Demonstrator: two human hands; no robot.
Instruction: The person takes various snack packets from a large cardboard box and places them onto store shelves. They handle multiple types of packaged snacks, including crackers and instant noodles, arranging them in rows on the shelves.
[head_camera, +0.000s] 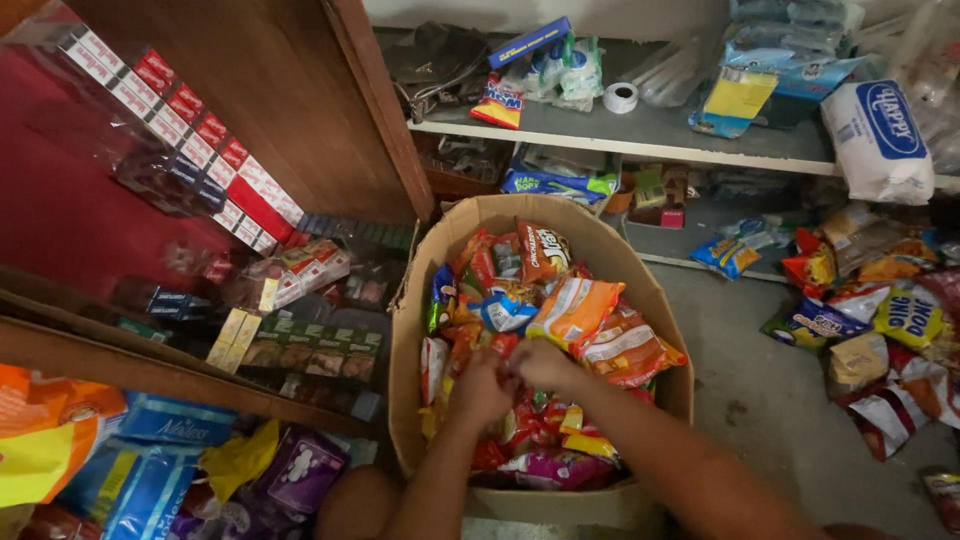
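one cardboard box (415, 330) sits on the floor, open at the top, filled with snack packets (575, 310) in orange, red, blue, yellow and purple; too many overlap for an exact count, well over a dozen show. two bare hands reach into it from the bottom edge. the left hand (483, 388) and the right hand (543, 364) touch each other over the middle of the pile, fingers curled down among the red packets. whether either one grips a packet cannot be told; the fingertips are hidden.

left of the box: one glass-fronted wooden cabinet (300, 90) holding red-and-white cartons (190, 130) in a slanted row, about eight visible, with smaller packs in rows under them. below the cabinet, more bags (150, 470) in orange, blue and purple, at least five.

behind the box: one grey shelf (640, 135). on it, one roll of tape (620, 97), one blue flat box (530, 42), one large white sack (878, 135) at the right end.

right of the box, well apart from it: a loose heap of packets (880, 320) on the concrete floor, ten or more, count uncertain.
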